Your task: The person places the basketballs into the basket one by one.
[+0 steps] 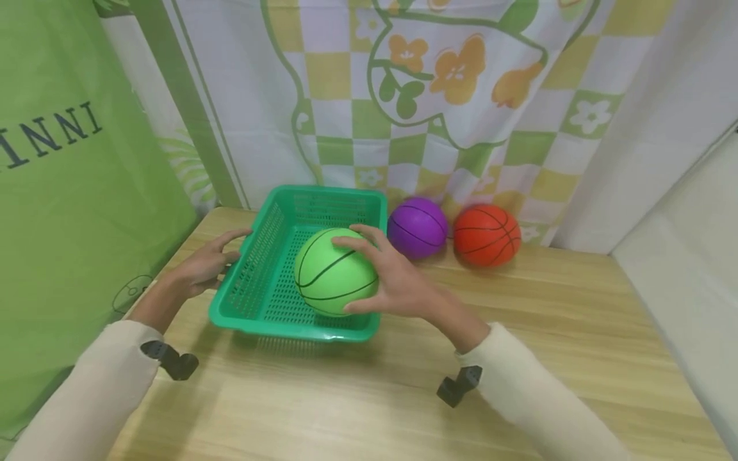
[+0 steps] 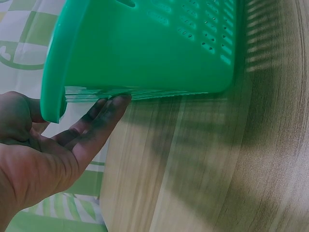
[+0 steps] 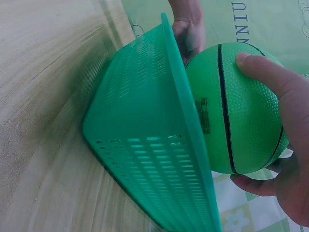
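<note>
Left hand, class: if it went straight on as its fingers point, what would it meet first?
The left hand would probably meet the green basket's outer side first; its fingertips look close to it, though contact is unclear.

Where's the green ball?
In the head view, the green ball is in the right hand, over the green basket, left of the purple ball.

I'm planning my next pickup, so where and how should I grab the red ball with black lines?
Grip the red ball with black lines around its widest part, probably from above and slightly right. It's round, without handles; the purple ball with black lines sits close on its left and the patterned fabric curtain hangs behind, leaving top and right free.
</note>
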